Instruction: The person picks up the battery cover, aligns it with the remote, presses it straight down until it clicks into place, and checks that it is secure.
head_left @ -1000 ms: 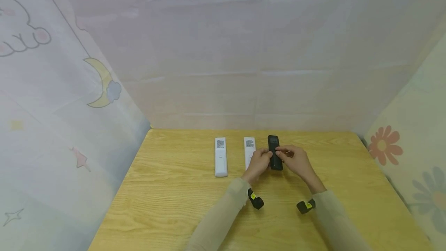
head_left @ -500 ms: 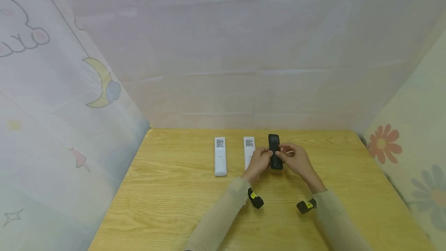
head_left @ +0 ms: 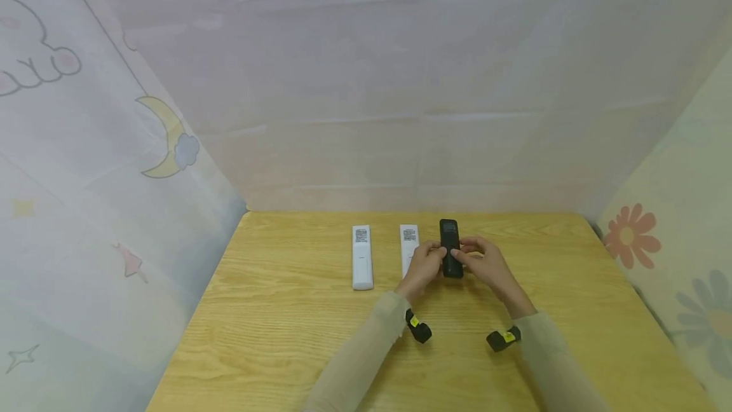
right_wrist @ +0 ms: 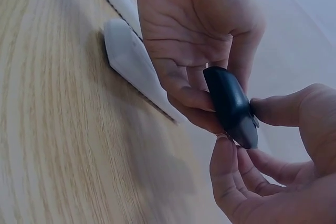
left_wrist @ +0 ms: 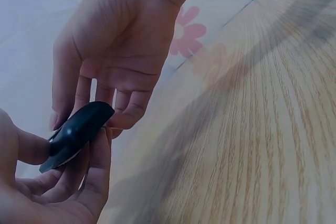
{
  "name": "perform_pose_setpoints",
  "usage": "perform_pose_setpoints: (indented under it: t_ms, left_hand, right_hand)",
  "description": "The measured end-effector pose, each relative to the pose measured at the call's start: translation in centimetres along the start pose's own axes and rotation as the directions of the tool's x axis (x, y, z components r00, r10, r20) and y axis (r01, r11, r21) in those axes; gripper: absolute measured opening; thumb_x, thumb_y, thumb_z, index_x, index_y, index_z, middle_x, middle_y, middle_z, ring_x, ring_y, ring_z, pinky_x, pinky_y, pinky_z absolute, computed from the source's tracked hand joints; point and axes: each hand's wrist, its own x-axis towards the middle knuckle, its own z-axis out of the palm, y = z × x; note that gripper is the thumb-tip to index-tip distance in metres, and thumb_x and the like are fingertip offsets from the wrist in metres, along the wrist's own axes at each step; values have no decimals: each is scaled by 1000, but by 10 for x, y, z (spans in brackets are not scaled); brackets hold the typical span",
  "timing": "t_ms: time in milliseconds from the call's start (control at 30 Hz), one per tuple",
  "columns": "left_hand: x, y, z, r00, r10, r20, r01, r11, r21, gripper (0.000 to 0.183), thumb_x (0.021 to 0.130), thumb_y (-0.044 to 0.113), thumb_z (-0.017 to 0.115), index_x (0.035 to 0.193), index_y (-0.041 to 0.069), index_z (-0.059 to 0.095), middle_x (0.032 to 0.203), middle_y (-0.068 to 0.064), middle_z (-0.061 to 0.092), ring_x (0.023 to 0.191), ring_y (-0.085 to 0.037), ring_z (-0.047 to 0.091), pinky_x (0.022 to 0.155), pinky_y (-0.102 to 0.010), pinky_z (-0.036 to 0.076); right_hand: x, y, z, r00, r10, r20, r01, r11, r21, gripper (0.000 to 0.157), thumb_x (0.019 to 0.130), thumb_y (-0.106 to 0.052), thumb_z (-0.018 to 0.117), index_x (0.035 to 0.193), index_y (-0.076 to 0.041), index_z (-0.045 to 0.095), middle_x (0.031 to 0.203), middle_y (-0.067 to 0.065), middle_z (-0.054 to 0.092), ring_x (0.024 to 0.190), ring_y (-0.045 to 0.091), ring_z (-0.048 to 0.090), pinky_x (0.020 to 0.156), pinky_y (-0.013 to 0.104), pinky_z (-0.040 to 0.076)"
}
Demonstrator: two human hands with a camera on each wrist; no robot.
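Both my hands hold a black remote control (head_left: 450, 249), its back up with a label near the far end; only its near end shows in the left wrist and right wrist views. My left hand (head_left: 426, 266) grips its left side, thumb on top and fingers under it. From the right, my right hand (head_left: 485, 264) pinches it between thumb and fingers. The remote is raised off the wooden table (right_wrist: 58, 129) and tilted. Just left of it lies a white remote control (head_left: 408, 241), partly covered by my left hand.
Another white remote control (head_left: 362, 259) lies further left, back side up, parallel to the first. A pale cloth wall (head_left: 343, 113) rises behind the table, and patterned sheets hang at both sides. A small black camera (head_left: 419, 328) sits on my left wrist.
My right fingers have shifted slightly along the black remote's right side while my thumb stays on it. Otherwise the hands and the white remotes have hardly moved.
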Motion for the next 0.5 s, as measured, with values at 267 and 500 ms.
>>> perform_pose_setpoints:
  t_ms: [267, 500]
  left_hand:
    - [-2, 0, -2, 1000, 4, 15, -3, 999, -40, 31, 110, 25, 58, 133, 8, 68, 110, -6, 74, 90, -20, 71, 83, -41, 61]
    - [-3, -1, -2, 1000, 0, 22, 1, 999, -38, 31, 109, 25, 61, 134, 8, 68, 109, -6, 73, 91, -20, 72, 82, -40, 63]
  right_hand:
    - [-1, -1, 2, 998, 49, 45, -51, 997, 59, 71, 107, -36, 68, 158, 4, 40, 145, 29, 52, 115, 31, 68, 94, 42, 63]
    - [1, 5, 0, 994, 83, 70, -91, 989, 119, 70, 106, -36, 69, 158, 3, 41, 143, 26, 51, 116, 27, 66, 97, 40, 62]
